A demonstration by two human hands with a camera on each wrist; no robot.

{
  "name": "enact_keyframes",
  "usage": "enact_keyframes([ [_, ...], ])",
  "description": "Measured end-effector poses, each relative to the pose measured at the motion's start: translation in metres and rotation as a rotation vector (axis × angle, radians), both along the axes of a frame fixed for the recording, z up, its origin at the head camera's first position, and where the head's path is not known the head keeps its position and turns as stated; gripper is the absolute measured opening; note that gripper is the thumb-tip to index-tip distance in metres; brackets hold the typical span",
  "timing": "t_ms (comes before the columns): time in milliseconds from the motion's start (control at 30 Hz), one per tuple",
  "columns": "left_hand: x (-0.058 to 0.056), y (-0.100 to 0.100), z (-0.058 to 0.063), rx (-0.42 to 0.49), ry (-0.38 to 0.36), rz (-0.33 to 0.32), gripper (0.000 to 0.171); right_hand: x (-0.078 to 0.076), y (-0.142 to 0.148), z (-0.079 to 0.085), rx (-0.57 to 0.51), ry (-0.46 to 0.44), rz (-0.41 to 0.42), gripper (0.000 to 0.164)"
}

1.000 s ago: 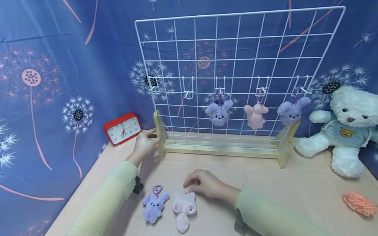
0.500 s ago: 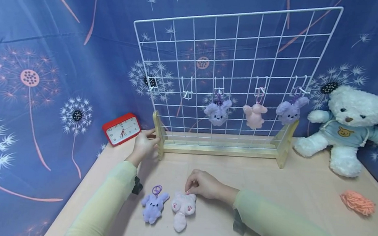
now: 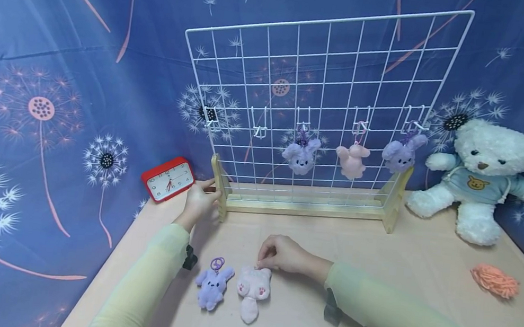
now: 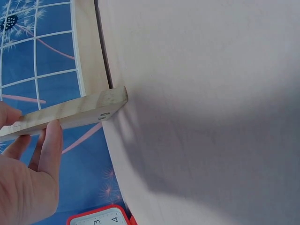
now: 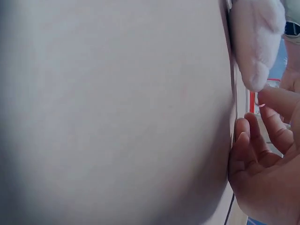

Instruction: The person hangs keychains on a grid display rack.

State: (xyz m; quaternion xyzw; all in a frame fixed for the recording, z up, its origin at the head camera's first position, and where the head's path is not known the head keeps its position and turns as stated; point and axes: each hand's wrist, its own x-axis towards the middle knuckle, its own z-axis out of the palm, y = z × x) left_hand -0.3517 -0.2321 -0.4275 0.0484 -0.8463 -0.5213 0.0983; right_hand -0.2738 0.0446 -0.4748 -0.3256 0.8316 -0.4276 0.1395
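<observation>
My left hand (image 3: 199, 199) holds the left wooden foot (image 4: 70, 112) of a white wire grid rack (image 3: 325, 69), with fingers on either side of the board in the left wrist view. On the table, my right hand (image 3: 283, 253) pinches the small pink ring (image 5: 261, 105) at the top of a pale pink plush keychain (image 3: 253, 290), which lies with its paw prints and tail showing. Left of it lies a lilac plush keychain (image 3: 212, 288) with a purple ring. Hooks on the rack carry two lilac plush keychains and a pink plush keychain (image 3: 352, 161) between them.
A red alarm clock (image 3: 167, 179) stands beside the left hand. White hooks without plushes hang at the rack's left, one of them a hook (image 3: 259, 130). At right sit a white teddy bear (image 3: 480, 181) and a bundle of peach yarn (image 3: 495, 281).
The right hand's fingertips have come together at the top of the pale pink plush keychain, which has shifted slightly left. The left hand stays on the rack's foot.
</observation>
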Motion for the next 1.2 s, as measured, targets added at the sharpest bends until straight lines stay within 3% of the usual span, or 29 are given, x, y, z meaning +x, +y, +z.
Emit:
enact_keyframes([
  [200,0.0005,-0.0001,-0.0002,-0.005,-0.001,-0.002,0.054,-0.0007,0.0035,0.0014,-0.087,-0.037,-0.008,0.009],
  [500,0.0006,-0.0001,0.0002,-0.003,0.010,-0.005,0.055,0.0014,0.0038,0.0000,-0.297,-0.216,0.033,0.008],
  [700,0.0012,-0.0006,-0.0002,-0.010,0.006,-0.002,0.055,0.0026,0.0022,0.0020,-0.341,-0.202,0.017,0.013],
  [900,0.0035,0.0002,0.0006,-0.004,-0.005,-0.003,0.056,0.0011,0.0011,0.0024,-0.454,-0.219,0.019,0.022],
  [1200,0.0015,0.0001,0.0015,-0.011,0.004,-0.005,0.055,-0.0019,0.0002,0.0089,-0.479,-0.139,-0.016,0.022],
])
